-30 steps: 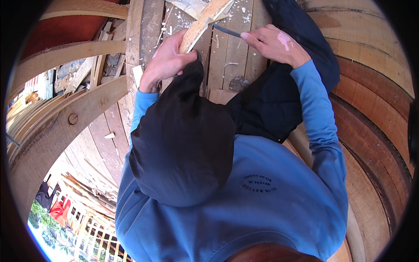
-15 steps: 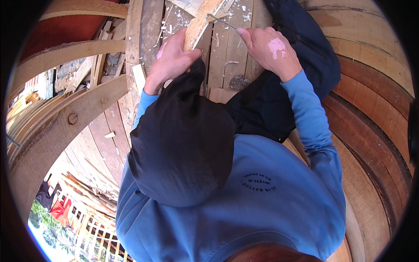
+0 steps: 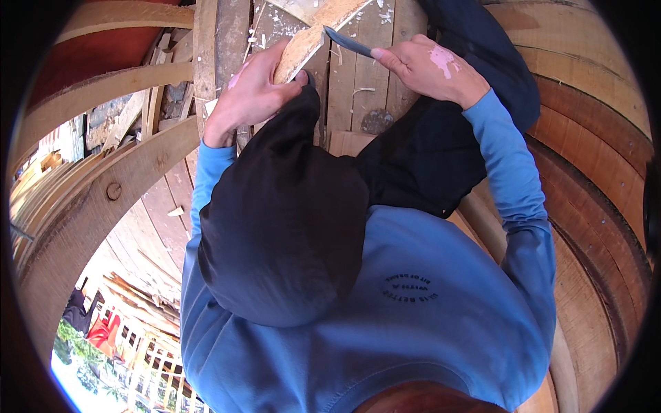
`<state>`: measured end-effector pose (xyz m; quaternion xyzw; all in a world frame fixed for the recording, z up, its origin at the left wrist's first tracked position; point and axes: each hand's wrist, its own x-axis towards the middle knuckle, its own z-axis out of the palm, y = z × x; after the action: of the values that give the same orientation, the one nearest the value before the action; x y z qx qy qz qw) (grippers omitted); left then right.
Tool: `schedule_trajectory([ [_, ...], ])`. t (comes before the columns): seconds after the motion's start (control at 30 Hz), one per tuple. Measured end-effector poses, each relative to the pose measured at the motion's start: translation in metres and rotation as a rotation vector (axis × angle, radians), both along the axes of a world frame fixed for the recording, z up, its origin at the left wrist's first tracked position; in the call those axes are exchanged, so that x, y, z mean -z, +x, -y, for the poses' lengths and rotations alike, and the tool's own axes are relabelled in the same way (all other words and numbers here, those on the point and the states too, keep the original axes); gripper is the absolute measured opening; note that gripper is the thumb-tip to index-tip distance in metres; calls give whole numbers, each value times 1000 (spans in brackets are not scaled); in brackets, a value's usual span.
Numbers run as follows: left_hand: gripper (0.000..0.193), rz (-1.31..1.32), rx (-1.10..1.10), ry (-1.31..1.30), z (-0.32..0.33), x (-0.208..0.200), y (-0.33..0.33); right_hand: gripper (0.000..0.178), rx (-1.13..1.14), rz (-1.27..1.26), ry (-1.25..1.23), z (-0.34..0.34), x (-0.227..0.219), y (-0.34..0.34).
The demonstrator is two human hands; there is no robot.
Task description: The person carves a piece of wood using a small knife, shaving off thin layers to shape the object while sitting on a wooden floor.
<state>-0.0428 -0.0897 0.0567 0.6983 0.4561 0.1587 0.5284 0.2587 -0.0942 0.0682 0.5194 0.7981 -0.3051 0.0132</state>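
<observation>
My left hand (image 3: pixel 251 93) is closed around the near end of a rough, pale wooden board (image 3: pixel 303 51), which slants up and to the right in front of my knee. In my right hand (image 3: pixel 434 69) is a knife (image 3: pixel 350 43) with a dark grey blade, its handle hidden inside my fingers. The blade points left, and its tip meets or lies very close to the board's right edge. Pink patches mark the backs of both hands.
Pale shavings (image 3: pixel 365 89) lie scattered over the plank floor (image 3: pixel 341 103). Curved wooden ribs (image 3: pixel 110 186) rise on the left, and thick curved planks (image 3: pixel 592 158) line the right. My bent leg in dark trousers (image 3: pixel 289 220) stands close below the board.
My left hand and the near end of the board have shifted slightly left. The right hand has moved a little right and turned the knife, so its blade now shows broader.
</observation>
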Motion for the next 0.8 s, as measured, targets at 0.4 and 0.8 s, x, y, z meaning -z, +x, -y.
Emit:
schedule_trajectory([
  [0.4, 44, -51, -142, -125, 3, -4, 9, 61, 177, 114, 249, 19, -8, -19],
  [0.8, 46, 45, -26, -157, 2, 5, -8, 59, -83, -33, -37, -9, -14, 21],
])
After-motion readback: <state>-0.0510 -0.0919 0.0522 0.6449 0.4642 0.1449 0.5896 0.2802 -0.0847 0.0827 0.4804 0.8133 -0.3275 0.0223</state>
